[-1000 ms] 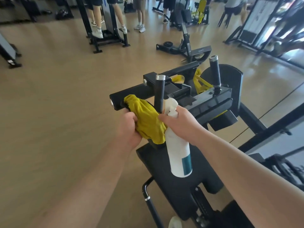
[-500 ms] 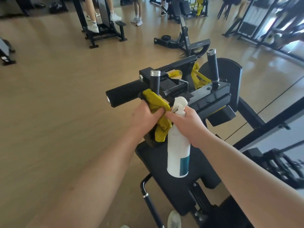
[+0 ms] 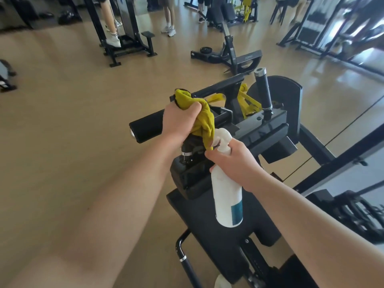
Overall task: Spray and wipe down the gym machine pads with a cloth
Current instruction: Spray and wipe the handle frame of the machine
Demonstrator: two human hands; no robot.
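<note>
From the head view, the left hand (image 3: 180, 119) is clenched round the yellow cloth (image 3: 202, 116), wrapped over the upright handle, whose long axis runs vertically beneath the fist; the horizontal foam roller pad (image 3: 145, 128) lies just to its left, nearer this hand than the other; the right hand (image 3: 234, 163) grasps the white spray bottle (image 3: 228, 196) by its neck, hanging over the seat pad (image 3: 209, 229); cloth soft and crumpled, roller matte, bottle smooth plastic.
</note>
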